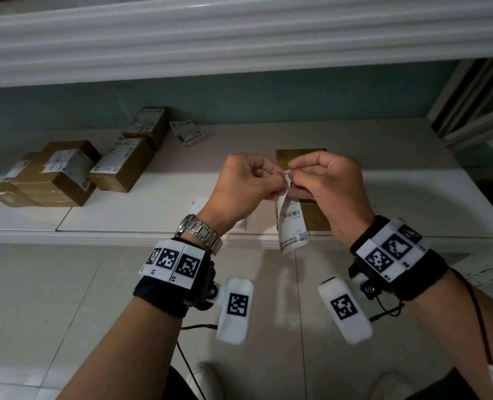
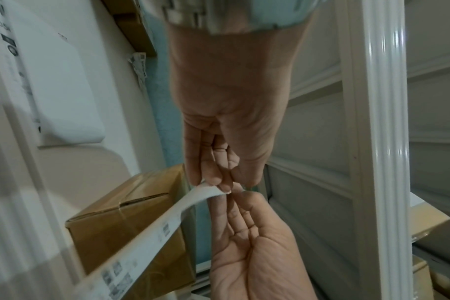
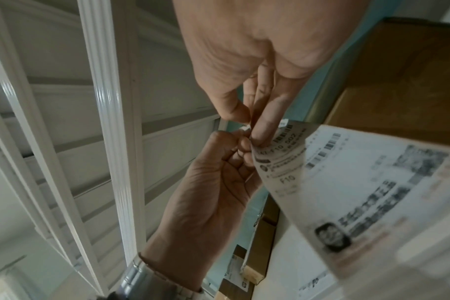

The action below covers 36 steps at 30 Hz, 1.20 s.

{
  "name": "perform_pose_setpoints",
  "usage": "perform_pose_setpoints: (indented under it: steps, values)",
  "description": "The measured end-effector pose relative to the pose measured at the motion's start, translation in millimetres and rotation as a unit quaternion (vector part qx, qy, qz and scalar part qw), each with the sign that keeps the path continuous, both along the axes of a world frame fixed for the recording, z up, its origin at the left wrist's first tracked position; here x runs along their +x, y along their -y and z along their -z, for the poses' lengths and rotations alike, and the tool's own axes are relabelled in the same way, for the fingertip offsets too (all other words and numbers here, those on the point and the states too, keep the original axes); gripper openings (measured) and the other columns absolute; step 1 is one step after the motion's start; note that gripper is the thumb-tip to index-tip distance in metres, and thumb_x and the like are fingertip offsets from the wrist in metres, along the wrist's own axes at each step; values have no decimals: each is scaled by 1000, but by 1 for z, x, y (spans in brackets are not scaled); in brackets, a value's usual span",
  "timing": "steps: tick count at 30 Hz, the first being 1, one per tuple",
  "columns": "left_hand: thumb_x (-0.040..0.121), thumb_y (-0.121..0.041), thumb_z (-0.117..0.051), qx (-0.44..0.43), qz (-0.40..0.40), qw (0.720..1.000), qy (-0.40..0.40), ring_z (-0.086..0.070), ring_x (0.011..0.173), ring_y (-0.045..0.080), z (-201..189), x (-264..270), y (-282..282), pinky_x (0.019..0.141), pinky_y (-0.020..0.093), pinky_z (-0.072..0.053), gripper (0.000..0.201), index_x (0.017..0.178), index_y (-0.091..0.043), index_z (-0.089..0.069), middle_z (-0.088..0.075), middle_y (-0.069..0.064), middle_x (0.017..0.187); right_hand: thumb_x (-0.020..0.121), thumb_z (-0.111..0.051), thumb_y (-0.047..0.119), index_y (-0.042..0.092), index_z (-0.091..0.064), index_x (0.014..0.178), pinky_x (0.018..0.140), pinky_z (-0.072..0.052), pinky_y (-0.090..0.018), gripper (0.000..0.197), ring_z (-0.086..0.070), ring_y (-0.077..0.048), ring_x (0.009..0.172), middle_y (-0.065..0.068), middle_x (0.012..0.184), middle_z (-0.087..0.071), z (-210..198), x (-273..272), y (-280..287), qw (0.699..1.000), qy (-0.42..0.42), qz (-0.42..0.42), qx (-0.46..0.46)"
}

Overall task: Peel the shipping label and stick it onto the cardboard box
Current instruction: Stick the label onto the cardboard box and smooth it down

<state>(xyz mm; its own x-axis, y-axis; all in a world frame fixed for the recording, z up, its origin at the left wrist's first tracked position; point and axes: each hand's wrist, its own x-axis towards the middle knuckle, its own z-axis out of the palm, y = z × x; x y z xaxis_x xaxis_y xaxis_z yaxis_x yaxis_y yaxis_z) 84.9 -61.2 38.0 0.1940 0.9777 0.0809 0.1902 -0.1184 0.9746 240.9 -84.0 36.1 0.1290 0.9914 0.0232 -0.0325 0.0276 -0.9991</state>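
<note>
Big white shelf [image 1: 383, 174] runs across the whole view, with another molded white ledge above it. Over toward the shelf's left end there's a cluster of brown cardboard boxes that already have labels on them [image 1: 63, 171], stacked and pushed together, reaching back to the rear edge. A loose printed label [image 1: 187, 132] lies at the rear edge just right of that pile.

Near the front edge, around the middle, sits a plain cardboard box [image 1: 301, 157], mostly hidden behind the hands. Its top looks bare from the bit that shows.

Both hands are raised in front of that box, meeting fingertip to fingertip. The left hand [image 1: 246, 186] has its fingers curled in and pinches the top end of the shipping label [image 1: 292, 226]. The right hand [image 1: 326, 186] is curled too, pinching the same top corner right up against the left fingertips. The right wrist view shows a tiny white sliver poking out between the two pinches, can't tell if that's the backing or the sticker.

The label itself hangs down from the pinch as a long white strip, printed side with barcodes toward the camera, its lower end dangling past the shelf's front edge.

There's a metal watch [image 1: 200, 232] on the left wrist.
</note>
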Motion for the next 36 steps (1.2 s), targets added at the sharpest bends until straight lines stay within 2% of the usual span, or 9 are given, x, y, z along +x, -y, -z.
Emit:
perform_pose_setpoints:
  steps: [3, 10, 14, 18, 21, 24, 27, 32, 36]
  values:
    - [82, 6, -71, -1, -10, 1000, 0, -62, 60, 23, 1, -1, -1, 62, 29, -56, 4, 80, 3, -70, -69, 17, 68, 82, -75, -5, -2, -73, 92, 60, -60, -23, 11, -77, -23, 67, -19, 81, -77, -1, 0, 0, 1000, 24, 1, 4]
    - [84, 5, -68, -20, -32, 999, -9, -61, 54, 15, 2, -7, -6, 61, 27, -56, 11, 76, -3, -69, -68, 4, 58, 83, -72, -5, 1, -71, 92, 58, -57, -24, 11, -68, -14, 55, -13, 70, -75, -3, 1, -1, 1000, 16, 7, 9]
    - [86, 3, -68, -29, -66, 997, -15, -60, 51, 12, 3, -13, -11, 58, 26, -55, 6, 81, 5, -69, -67, 9, 63, 85, -71, -5, 1, -73, 90, 59, -59, -23, 8, -66, -14, 56, -13, 71, -74, -3, 3, -1, 1000, 10, 21, 16]
    - [85, 3, -68, -36, -99, 994, -29, -56, 45, 8, 6, -23, -17, 53, 23, -52, 12, 87, 15, -66, -64, 10, 63, 86, -67, -6, 7, -79, 88, 61, -58, -20, 18, -64, -9, 54, -12, 72, -75, -3, 5, -2, 998, 25, 32, 43]
    - [83, 3, -71, -38, -108, 992, -62, -55, 42, 6, 10, -31, -22, 49, 19, -49, 8, 77, 5, -66, -62, 8, 60, 84, -66, -7, 11, -81, 85, 61, -56, -18, 23, -64, -12, 56, -16, 71, -75, -2, 6, -3, 997, 34, 35, 59]
    - [81, 2, -73, -32, -116, 989, -87, -55, 42, 5, 13, -37, -25, 48, 19, -49, 17, 69, -4, -64, -62, 4, 57, 84, -66, -7, 11, -81, 82, 60, -56, -17, 24, -64, -13, 57, -16, 69, -74, -2, 7, -4, 997, 41, 36, 62]
    - [81, 1, -75, -25, -127, 987, -99, -55, 41, 6, 16, -41, -28, 48, 19, -49, 15, 70, -2, -65, -61, 6, 58, 83, -65, -8, 9, -81, 82, 59, -55, -17, 23, -63, -13, 56, -12, 66, -72, -2, 8, -5, 997, 37, 39, 62]
    - [80, -3, -77, -15, -154, 979, -133, -58, 43, 5, 20, -50, -33, 51, 22, -53, 12, 77, 4, -68, -64, 6, 61, 84, -64, -8, 9, -80, 81, 58, -54, -17, 23, -63, -11, 55, -13, 66, -72, -2, 10, -5, 996, 37, 42, 65]
    - [80, -8, -78, -15, -172, 973, -153, -63, 51, 15, 23, -56, -36, 60, 35, -62, 16, 78, 5, -68, -68, 10, 65, 84, -64, -7, 9, -80, 80, 58, -53, -16, 23, -64, -10, 55, -12, 68, -72, -2, 11, -6, 996, 40, 45, 72]
